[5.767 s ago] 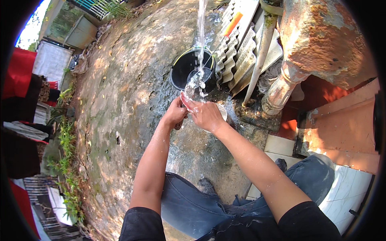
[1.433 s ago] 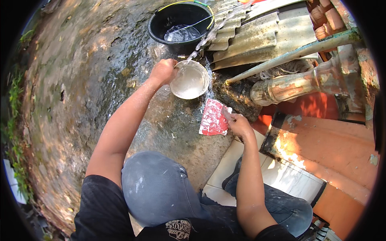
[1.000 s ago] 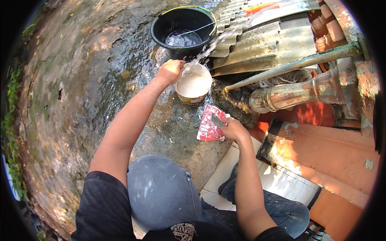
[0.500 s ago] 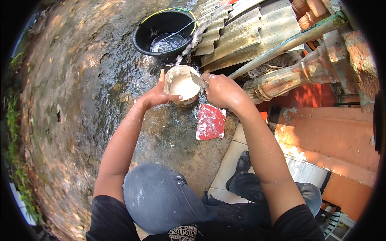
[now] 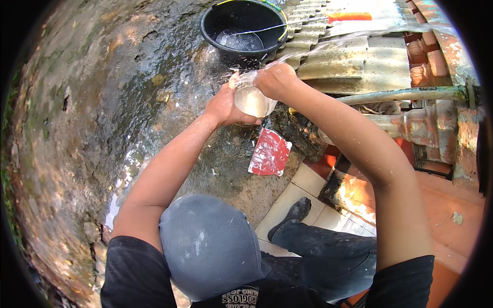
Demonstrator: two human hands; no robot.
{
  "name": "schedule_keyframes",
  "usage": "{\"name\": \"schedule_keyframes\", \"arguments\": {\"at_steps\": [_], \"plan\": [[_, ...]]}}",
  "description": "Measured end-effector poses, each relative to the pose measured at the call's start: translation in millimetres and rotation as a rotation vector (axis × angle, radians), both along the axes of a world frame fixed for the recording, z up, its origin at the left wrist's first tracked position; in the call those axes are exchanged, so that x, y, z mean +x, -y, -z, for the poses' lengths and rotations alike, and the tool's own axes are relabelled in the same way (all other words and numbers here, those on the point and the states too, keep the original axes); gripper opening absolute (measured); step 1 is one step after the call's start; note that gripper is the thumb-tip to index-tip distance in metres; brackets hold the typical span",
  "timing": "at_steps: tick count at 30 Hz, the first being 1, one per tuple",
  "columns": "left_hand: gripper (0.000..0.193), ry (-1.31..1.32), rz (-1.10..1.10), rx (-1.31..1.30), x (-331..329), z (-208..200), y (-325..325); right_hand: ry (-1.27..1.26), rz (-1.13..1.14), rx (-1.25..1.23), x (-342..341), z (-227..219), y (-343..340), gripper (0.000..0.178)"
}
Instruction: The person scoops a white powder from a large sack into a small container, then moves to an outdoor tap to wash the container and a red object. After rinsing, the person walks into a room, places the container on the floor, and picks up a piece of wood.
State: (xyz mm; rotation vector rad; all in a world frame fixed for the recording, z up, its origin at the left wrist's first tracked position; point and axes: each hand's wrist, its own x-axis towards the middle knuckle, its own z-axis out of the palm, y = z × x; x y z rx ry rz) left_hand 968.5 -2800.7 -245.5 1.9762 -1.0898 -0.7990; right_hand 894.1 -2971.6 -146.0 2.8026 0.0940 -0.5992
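Since half a second ago, the right hand [image 5: 277, 82] has shifted from the near right rim to the far right side of a small round whitish pail [image 5: 254, 105], and the scraper blade it showed then is out of sight. That hand is curled narrow; whether it holds anything cannot be told. The left hand [image 5: 223, 107] clasps the pail's left side, thumb and fingers spread wide around it. A flat red plate smeared white [image 5: 270, 154] lies nearer the person. Pale upside-down lettering [image 5: 241, 296] crosses the black shirt [image 5: 136, 272]. Rough wet concrete [image 5: 118, 102] stretches left; a round black bucket [image 5: 215, 25], grey corrugated sheets [image 5: 334, 66] and cream tiles [image 5: 308, 179] edge the far and right sides.
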Motion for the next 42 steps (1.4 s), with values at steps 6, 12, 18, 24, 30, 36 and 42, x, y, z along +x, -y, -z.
{"name": "schedule_keyframes", "arguments": {"at_steps": [6, 12, 18, 24, 30, 36, 42], "plan": [[0.15, 0.056, -0.048, 0.142, -0.4, -14.7, -6.2, -0.039, 0.063, -0.015, 10.9, -17.5, -7.3, 0.027], [0.156, 0.027, -0.004, 0.267, 2.2, -25.5, -4.1, -0.214, 0.15, -0.029, 6.2, -27.9, -9.5, 0.025], [0.157, 0.053, 0.021, 0.354, 5.9, -28.2, -3.8, -0.334, 0.135, -0.069, -4.6, -17.2, -19.2, 0.025], [0.155, 0.056, 0.039, 0.358, 10.3, -37.3, -5.1, -0.377, 0.2, -0.033, 8.3, -31.8, -17.1, 0.027], [0.157, 0.064, 0.067, 0.397, 11.3, -40.0, -1.9, -0.238, 0.205, -0.027, 4.2, -17.8, -16.2, 0.029], [0.159, 0.057, 0.063, 0.378, 12.1, -31.1, -2.8, -0.652, 0.51, 0.029, 34.1, -37.8, -35.7, 0.026], [0.16, 0.096, 0.051, 0.346, 6.6, -35.7, -1.3, -0.744, 0.695, 0.218, 24.6, -52.3, -47.3, 0.031]]}}
